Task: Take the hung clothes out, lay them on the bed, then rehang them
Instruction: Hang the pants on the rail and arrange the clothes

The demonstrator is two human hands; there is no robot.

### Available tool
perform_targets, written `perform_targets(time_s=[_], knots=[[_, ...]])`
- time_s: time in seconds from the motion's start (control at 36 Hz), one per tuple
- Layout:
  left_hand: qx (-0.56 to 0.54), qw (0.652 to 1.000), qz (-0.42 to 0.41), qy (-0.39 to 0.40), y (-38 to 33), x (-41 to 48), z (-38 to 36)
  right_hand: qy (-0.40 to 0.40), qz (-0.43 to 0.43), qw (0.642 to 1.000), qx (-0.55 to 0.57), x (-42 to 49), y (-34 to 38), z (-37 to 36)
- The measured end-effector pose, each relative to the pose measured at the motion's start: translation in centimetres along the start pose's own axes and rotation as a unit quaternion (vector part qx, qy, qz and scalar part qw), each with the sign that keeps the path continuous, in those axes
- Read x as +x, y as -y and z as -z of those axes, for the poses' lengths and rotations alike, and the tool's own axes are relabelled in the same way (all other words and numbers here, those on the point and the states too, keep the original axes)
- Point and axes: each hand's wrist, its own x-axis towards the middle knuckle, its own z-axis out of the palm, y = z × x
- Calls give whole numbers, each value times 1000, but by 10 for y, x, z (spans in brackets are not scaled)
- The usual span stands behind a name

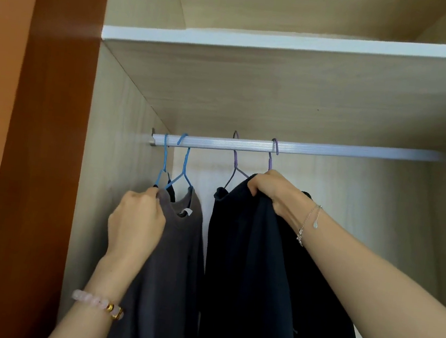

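Two blue hangers (pixel 186 161), two purple hangers (pixel 235 161): hooked on rail (pixel 330 151)
Left hand (pixel 136 221): grips shoulder of hanging grey shirt (pixel 173 264)
Right hand (pixel 272 191): grips shoulder of hanging black top (pixel 247 256)

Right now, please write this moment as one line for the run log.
left hand: grips grey shirt at shoulder | right hand: grips dark garment at top | blue hangers, purple hangers: hooked on rail

The inside of a home wardrobe (pixel 110 160): a ribbed metal hanging rail (pixel 330 151) crosses mid-frame beneath a pale wood-grain shelf (pixel 287 44). From it hang blue hangers (pixel 164 159) and purple hangers (pixel 235 162) carrying a grey top (pixel 174 261) and dark garments (pixel 247 256) (an orange-brown panel (pixel 36 146) borders the left).
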Motion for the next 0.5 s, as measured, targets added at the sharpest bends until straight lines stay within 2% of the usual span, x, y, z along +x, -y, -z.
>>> perform_targets(time_s=[0.22, 0.5], knots=[[-27, 1000, -5, -11, -2, -2, 0, 15, -5, 1000, 7, 17, 4, -1], [-69, 996, -27, -40, -8, -8, -3, 70, -57, 996, 25, -42, -60, 2]])
